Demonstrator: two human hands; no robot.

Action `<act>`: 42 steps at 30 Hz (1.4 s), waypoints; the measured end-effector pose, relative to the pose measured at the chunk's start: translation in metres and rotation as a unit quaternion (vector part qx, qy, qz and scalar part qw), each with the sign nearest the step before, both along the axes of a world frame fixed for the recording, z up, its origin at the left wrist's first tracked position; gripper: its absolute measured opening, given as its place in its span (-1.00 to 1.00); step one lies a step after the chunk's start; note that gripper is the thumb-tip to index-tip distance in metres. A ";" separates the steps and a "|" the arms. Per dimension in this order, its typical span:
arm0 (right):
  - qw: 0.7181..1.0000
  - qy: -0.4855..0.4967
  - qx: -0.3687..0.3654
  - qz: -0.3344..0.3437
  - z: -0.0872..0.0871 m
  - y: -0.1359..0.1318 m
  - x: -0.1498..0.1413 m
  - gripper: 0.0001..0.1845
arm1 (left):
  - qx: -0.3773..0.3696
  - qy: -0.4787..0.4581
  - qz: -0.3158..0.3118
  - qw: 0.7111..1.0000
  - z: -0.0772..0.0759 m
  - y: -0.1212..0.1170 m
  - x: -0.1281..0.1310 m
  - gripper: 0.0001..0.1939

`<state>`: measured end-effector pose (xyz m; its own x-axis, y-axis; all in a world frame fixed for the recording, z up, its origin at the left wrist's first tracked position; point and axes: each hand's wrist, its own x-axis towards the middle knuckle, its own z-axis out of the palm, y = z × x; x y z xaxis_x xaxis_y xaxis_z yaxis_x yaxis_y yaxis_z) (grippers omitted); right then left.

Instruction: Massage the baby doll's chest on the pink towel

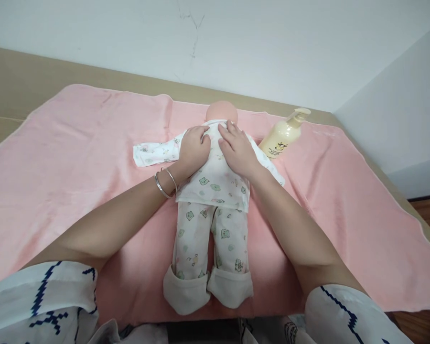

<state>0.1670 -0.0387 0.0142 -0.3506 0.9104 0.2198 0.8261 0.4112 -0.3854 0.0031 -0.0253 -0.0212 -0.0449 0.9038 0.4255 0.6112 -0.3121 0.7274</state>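
Note:
A baby doll (214,191) in a white long-sleeved top and trousers with small printed animals lies stretched out, its bald head (222,111) at the far end. My left hand (193,150) rests on the left side of its upper body, the thumb apart and the other fingers partly hidden. On the right side, my right hand (238,149) lies with fingers spread on the cloth near the neck. Neither hand lifts the doll. One sleeve (154,154) reaches out to the left; the trouser cuffs (231,288) are folded up.
Beside the doll's right sleeve, a pale yellow pump bottle (283,136) lies tilted on the pink blanket (75,191). The blanket covers most of a beige surface (21,71). A white wall (129,38) stands behind it, with another wall at the right.

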 end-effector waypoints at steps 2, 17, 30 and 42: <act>1.000 0.009 -0.001 -0.021 -0.001 0.007 0.006 -0.32 | 0.001 -0.003 -0.002 1.000 0.000 0.000 0.000 -0.55; 0.999 -0.051 -0.010 -0.007 0.009 -0.010 -0.009 -0.32 | 0.006 0.015 0.002 1.000 -0.001 -0.001 0.001 -0.54; 0.997 -0.057 0.010 -0.058 0.014 -0.047 -0.035 -0.35 | 0.001 0.126 -0.006 0.992 0.002 0.002 0.003 -0.49; 0.997 -0.018 -0.005 -0.068 0.006 0.003 0.001 -0.30 | -0.070 0.296 -0.047 0.951 0.057 -0.045 0.016 -0.60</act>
